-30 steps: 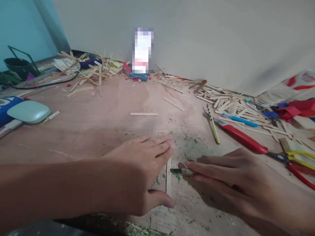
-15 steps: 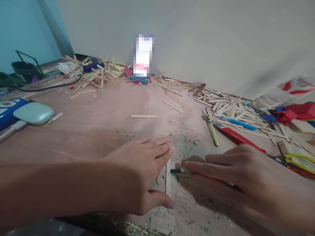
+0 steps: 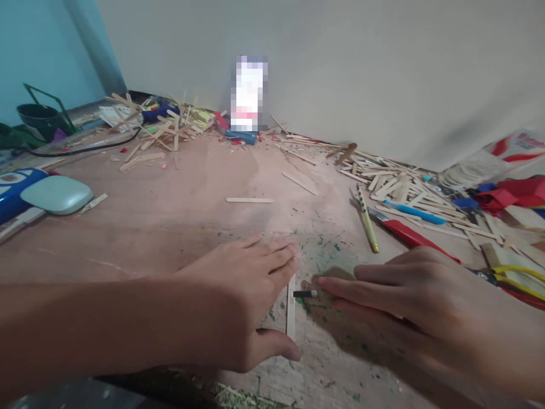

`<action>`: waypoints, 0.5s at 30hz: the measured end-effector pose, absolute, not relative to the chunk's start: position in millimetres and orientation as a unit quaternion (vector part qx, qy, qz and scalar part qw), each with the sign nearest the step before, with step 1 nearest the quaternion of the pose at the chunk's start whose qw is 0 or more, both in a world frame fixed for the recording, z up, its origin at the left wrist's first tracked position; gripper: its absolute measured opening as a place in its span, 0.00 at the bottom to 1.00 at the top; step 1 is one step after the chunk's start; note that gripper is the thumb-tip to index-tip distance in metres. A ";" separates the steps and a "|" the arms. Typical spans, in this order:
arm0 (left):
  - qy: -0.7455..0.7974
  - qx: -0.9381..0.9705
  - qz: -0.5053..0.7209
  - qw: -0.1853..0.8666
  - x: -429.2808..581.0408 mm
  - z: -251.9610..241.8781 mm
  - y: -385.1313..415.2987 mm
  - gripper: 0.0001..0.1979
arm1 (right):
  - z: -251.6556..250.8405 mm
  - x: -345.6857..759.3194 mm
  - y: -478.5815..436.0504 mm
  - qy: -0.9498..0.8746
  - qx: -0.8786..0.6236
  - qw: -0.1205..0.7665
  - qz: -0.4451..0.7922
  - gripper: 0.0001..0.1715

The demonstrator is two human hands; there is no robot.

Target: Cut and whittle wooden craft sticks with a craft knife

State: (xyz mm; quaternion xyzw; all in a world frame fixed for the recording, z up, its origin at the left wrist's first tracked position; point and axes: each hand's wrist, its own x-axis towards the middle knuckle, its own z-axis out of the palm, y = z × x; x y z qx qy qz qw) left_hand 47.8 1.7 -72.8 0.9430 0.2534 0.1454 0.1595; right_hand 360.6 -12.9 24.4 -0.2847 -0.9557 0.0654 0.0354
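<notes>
My left hand [image 3: 251, 278] lies flat with its fingers stretched forward. Its fingertips and thumb rest along a thin wooden craft stick [image 3: 291, 309], which is partly hidden under the fingers. To the right, my right hand [image 3: 395, 295] is closed in a pinch on a slim tool with a dark, blade-like tip [image 3: 303, 294] and a pale band behind it. The tip touches, or nearly touches, the stick's right edge. Most of the tool is hidden by the hand. Green shavings [image 3: 326, 250] are scattered around both hands on the wooden tabletop [image 3: 191, 187].
Loose craft sticks [image 3: 395, 187] are heaped at the back right. Near my right hand lie a yellow pen [image 3: 368, 221], a red-handled tool [image 3: 413, 236] and yellow-handled scissors [image 3: 517, 275]. A pale green case [image 3: 57, 194] sits at left. A blurred phone [image 3: 249, 94] stands at the back.
Both hands keep almost the same place. The dark tip sits slightly farther left, at the stick's edge, and the view has shifted very slightly.
</notes>
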 end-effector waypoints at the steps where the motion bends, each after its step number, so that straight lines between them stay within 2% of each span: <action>1: 0.254 0.944 0.137 0.160 47.5 -72.0 1.6 0.53 | 25.2 360.1 -12.5 -0.955 -0.284 0.030 0.081 0.22; 3: 0.256 0.945 0.126 0.161 47.1 -68.7 1.1 0.53 | 27.3 358.1 -11.2 -0.955 -0.279 0.026 0.093 0.21; 9: 0.267 0.943 0.105 0.168 48.0 -62.0 1.2 0.52 | 36.2 349.5 -7.5 -0.982 -0.189 0.018 0.012 0.18; 15: 0.265 0.943 0.091 0.179 52.1 -66.4 4.1 0.55 | 25.5 359.1 -22.0 -0.974 -0.225 0.010 -0.028 0.25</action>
